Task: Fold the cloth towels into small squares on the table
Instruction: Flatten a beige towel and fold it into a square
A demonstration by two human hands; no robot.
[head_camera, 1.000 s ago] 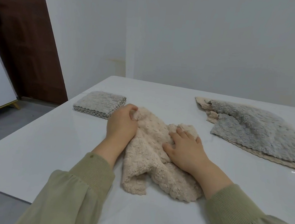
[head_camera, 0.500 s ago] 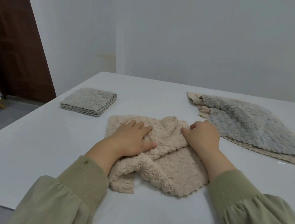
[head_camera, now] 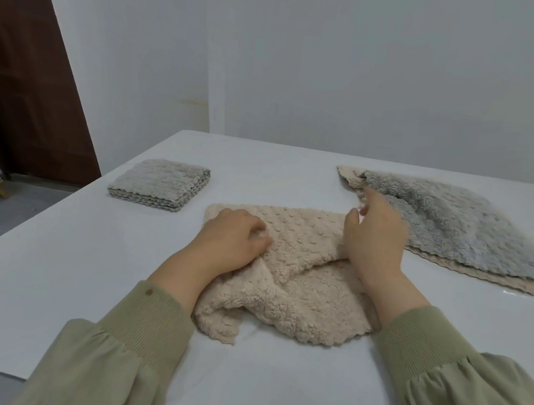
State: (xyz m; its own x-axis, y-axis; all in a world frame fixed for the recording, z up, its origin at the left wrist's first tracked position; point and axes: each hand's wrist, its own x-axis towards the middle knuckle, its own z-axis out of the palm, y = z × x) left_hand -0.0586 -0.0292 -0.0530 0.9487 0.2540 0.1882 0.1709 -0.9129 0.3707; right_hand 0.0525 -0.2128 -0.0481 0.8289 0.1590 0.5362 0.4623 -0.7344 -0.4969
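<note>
Closest to us, two green sleeves (head_camera: pixel 145 328) reach in over the white table (head_camera: pixel 52 261), and between them lies the beige towel (head_camera: pixel 285 291), rumpled and nowhere near square. Its near edge is bunched on the left and scalloped along the right, with a deep crease running across the middle.

The left hand (head_camera: pixel 231 241) sits on the towel's left half with fingers curled, gripping a pinch of the fleece. The right hand (head_camera: pixel 374 244) stands on edge at the towel's right side, fingers loose and spread. It's a bit blurred, but it seems to hold nothing.

So this looks like the flattening step, before any real fold. Next, I'd say, the cloth wants spreading flat: find the corners, draw them apart, smooth out that crease. Only then can one edge go over onto the other.

Further back on the left, a folded grey towel (head_camera: pixel 161 185) rests as a neat square, so that one looks done. Far right, a grey towel (head_camera: pixel 455 230) lies open on top of another beige one (head_camera: pixel 348 175), both waiting to be folded.
</note>
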